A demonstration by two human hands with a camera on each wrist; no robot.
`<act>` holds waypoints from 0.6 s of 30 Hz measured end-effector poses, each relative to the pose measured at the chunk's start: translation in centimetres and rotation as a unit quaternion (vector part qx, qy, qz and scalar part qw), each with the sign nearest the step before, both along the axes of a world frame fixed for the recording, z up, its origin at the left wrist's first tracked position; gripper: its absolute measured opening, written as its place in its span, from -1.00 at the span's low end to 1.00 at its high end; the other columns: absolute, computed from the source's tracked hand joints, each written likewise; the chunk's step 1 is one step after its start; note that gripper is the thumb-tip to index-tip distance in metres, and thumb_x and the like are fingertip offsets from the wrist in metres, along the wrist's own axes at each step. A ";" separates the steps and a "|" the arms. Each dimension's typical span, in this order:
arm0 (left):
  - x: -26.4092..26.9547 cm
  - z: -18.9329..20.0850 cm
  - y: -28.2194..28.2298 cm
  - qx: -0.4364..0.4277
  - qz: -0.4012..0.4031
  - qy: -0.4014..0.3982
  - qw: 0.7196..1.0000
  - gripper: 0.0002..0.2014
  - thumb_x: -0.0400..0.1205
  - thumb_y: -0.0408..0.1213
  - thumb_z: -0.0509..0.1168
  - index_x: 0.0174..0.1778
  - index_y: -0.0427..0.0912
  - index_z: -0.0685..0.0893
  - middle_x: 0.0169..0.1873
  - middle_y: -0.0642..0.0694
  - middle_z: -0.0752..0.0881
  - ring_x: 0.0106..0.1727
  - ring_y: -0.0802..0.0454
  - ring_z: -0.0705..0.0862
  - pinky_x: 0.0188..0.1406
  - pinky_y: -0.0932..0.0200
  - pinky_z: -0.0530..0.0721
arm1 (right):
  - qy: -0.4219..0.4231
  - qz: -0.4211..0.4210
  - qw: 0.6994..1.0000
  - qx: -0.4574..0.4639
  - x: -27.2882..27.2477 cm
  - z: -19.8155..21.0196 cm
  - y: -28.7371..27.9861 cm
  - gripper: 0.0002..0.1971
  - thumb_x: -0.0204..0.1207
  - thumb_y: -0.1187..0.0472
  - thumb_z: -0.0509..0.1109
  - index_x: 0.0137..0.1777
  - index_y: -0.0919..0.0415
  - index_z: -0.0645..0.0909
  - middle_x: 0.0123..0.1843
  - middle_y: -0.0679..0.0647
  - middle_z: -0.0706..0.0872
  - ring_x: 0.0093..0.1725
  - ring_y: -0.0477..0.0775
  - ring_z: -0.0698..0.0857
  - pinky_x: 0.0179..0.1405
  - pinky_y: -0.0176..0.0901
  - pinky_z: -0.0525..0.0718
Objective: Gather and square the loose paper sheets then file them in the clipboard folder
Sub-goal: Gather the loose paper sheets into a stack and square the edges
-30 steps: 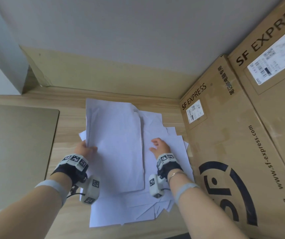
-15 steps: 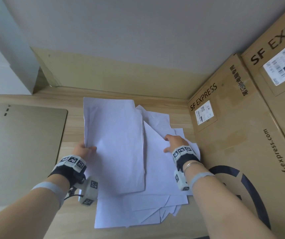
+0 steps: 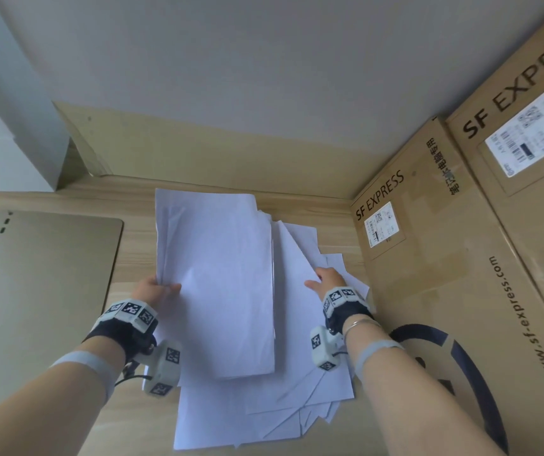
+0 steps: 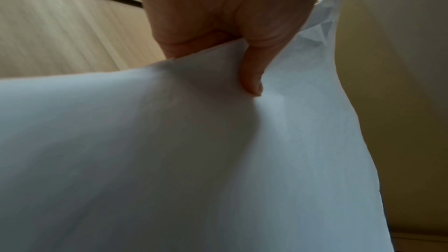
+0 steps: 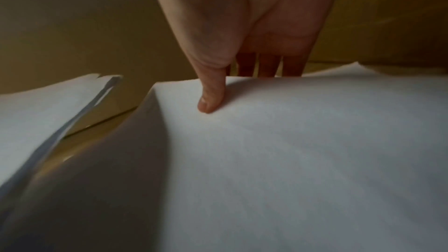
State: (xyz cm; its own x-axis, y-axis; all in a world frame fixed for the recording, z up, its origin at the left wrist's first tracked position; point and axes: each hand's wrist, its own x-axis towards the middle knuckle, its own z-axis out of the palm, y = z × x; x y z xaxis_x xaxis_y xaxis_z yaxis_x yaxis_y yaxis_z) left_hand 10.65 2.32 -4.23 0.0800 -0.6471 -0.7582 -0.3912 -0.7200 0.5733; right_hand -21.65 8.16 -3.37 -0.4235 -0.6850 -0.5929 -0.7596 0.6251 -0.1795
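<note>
While the right hand (image 3: 329,279) was pressing flat near the middle of the spread a second ago, it now sits out at the right edge, thumb on top and fingers slipped beneath a loose white paper sheet (image 5: 290,141), pinching its border and lifting it clear of the ones below. Across from it, the left hand (image 3: 153,287) keeps its grip on the gathered stack of white sheets (image 3: 218,284), thumb (image 4: 252,76) pressed on top and fingers curled under its left edge, so both hands are clamped on paper. Beneath and to the right, several more scattered white sheets (image 3: 264,419) lie fanned at odd angles on the light wooden tabletop (image 3: 132,258), close against the brown cardboard shipping box (image 3: 444,291). Off to the left lies a flat tan board (image 3: 40,284), probably the clipboard folder, untouched. Judging from this, gathering is midway: one more sheet is about to join the stack, with squaring and filing yet to come.
</note>
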 end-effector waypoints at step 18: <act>-0.6 -0.9 0.9 0.003 -0.008 0.000 1.000 -0.56 0.57 -0.41 0.34 0.35 -0.48 0.51 0.28 -0.46 0.62 0.21 -0.31 0.63 0.28 -0.11 0.54 | 0.050 -0.175 0.982 0.056 0.6 -1.3 5.5 -0.62 0.55 0.09 0.28 0.26 0.31 0.55 0.39 0.23 0.41 0.30 0.28 0.56 0.31 -0.04 0.57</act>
